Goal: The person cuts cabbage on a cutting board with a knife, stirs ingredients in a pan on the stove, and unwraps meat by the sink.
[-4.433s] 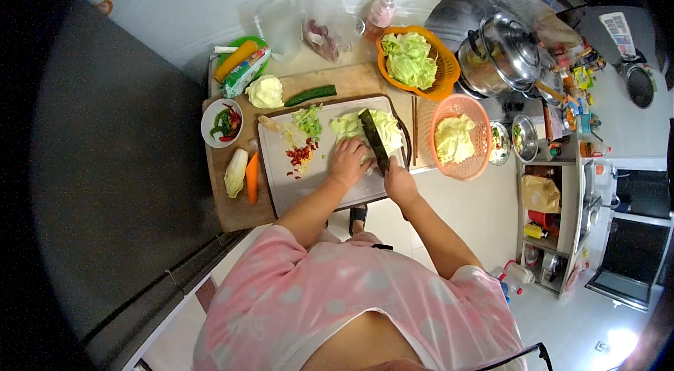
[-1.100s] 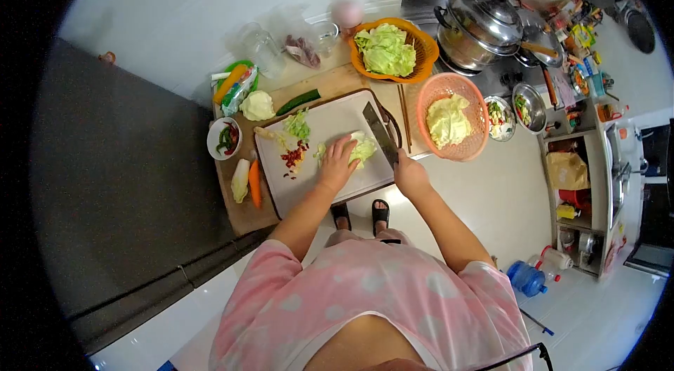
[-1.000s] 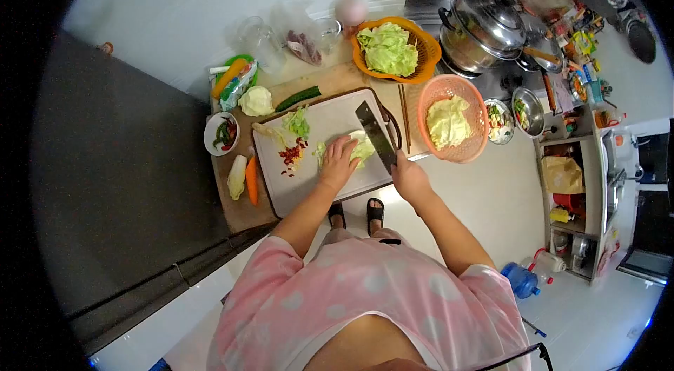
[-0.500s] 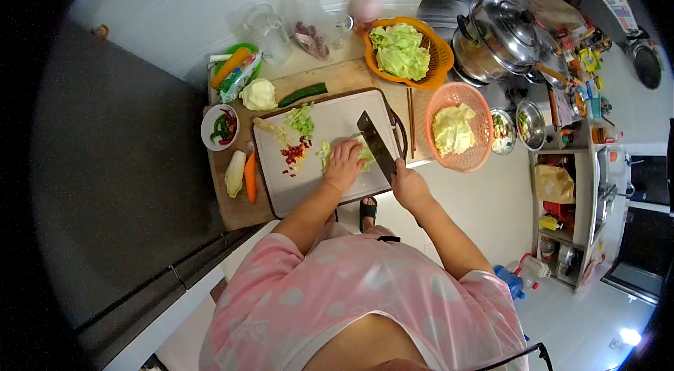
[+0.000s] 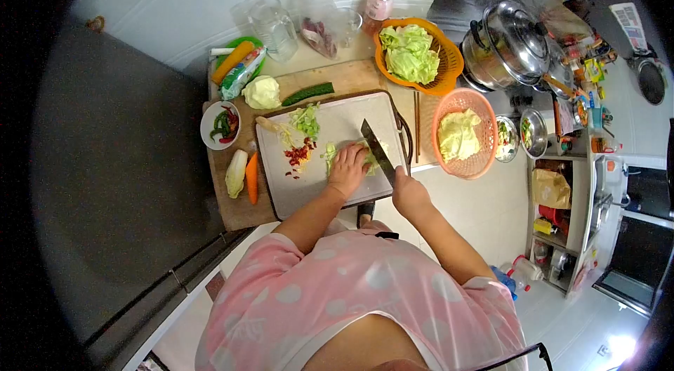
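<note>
On the cutting board [image 5: 309,195], my left hand [image 5: 349,167] is closed with curled fingers over a pale green leafy vegetable [image 5: 373,162], pressing it down. My right hand [image 5: 411,194] grips the handle of a cleaver [image 5: 377,150], whose blade stands at the vegetable's right side, beside my left fingertips. A few cut green bits [image 5: 329,154] lie to the left of my left hand. Farther left on the board are chopped red chili [image 5: 300,154], sliced light green pieces [image 5: 306,120] and a piece of ginger [image 5: 265,122].
Around the board are a cucumber [image 5: 307,94], a carrot [image 5: 252,178], a small cabbage [image 5: 262,92] and a white bowl of peppers [image 5: 220,125]. An orange basket [image 5: 453,65] and a pink basket [image 5: 465,171] hold leaves. Chopsticks [image 5: 417,125] lie right of the board; a steel pot [image 5: 502,55] stands behind.
The view has shifted slightly. My left hand stays on the vegetable, and the cleaver remains in my right hand with its blade close by my left fingers.
</note>
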Demonstrator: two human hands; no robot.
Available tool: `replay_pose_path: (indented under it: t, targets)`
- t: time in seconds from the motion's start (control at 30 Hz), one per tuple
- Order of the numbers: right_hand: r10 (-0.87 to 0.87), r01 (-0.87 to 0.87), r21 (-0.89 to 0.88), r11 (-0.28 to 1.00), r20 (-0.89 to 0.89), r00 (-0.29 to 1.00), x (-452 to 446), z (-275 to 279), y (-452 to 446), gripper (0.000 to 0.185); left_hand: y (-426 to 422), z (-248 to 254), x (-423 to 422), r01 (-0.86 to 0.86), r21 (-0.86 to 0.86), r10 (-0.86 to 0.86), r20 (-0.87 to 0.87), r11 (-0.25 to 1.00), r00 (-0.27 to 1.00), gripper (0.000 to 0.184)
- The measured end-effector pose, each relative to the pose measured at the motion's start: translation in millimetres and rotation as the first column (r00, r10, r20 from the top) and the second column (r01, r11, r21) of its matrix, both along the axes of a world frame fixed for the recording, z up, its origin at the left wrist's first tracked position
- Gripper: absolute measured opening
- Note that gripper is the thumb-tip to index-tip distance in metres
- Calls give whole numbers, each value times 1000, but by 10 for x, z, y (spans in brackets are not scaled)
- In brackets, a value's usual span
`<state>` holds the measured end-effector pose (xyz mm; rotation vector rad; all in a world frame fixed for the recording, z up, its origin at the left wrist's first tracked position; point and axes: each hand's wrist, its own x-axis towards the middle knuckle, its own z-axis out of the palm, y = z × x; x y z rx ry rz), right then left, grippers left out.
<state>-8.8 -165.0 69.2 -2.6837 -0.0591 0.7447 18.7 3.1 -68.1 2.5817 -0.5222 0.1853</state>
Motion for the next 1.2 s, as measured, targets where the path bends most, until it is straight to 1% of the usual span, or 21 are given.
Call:
replay_pose_path:
  t: [0.07, 0.13, 0.23, 0.3, 0.43, 0.57, 0.63, 0.67, 0.77, 0.8, 0.9, 1.0, 1.03, 1.07, 1.17, 1.2]
  targets:
    - [30, -30, 5, 1000, 9, 1000, 0, -53, 20, 30, -1, 12, -6, -14, 15, 14, -19, 1000, 1000, 44]
    - [57, -58, 12, 998, 27, 998, 2, -120, 37, 32, 17, 28, 5, 3, 24, -3, -15, 1000, 1000, 44]
    - [57, -57, 14, 998, 19, 998, 82, -161, 89, 34, 18, 32, 16, 23, 30, -22, -50, 999, 999, 48]
    - [41, -42, 40, 998, 47, 998, 135, -323, 96, 33, 22, 37, 7, 33, 18, -32, -61, 999, 998, 49]
    - [-29, 13, 97, 995, 157, 987, 55, -662, 112, 31, 21, 27, 8, 43, -9, -43, -34, 999, 999, 49]
    - [-130, 105, 150, 983, 170, 977, 103, -761, 79, 31, 7, 148, -12, 7, -18, -8, -27, 1000, 1000, 43]
    - [-156, 121, 181, 976, 191, 969, 134, -785, 5, 33, 24, 183, -7, 10, -43, -15, -121, 999, 993, 42]
    - [-176, 135, 209, 969, 194, 965, 119, -787, -42, 36, 35, 196, 2, 9, -57, -19, -168, 998, 986, 42]
    - [-212, 175, 183, 967, 206, 955, 88, -594, -71, 36, 114, 154, 36, 41, 39, -42, 21, 998, 999, 43]
    - [-212, 168, 200, 965, 225, 951, 60, -545, -90, 36, 151, 209, 33, 58, 59, -56, -29, 997, 998, 48]
    - [-194, 137, 201, 970, 304, 933, -66, -311, -102, 30, 259, 382, -12, 59, -115, -59, 1, 992, 998, 50]
    - [-170, 92, 245, 965, 319, 932, -219, -31, -23, 30, 421, 316, -85, 29, -160, -35, -33, 987, 999, 44]
    - [-163, 80, 260, 962, 316, 935, -265, 10, 10, 30, 462, 299, -120, 33, -152, -37, -24, 988, 999, 42]
    - [-147, 84, 239, 967, 259, 955, -293, 5, 42, 29, 495, 279, -159, 37, -144, -40, -17, 989, 999, 40]
    - [-98, 69, 177, 982, 158, 983, -352, -165, 130, 37, 530, 132, -197, 59, -149, -63, -25, 987, 998, 39]
    - [-73, 53, 147, 988, 138, 988, -362, -127, 178, 52, 534, 130, -195, 68, -157, -74, -32, 985, 997, 38]
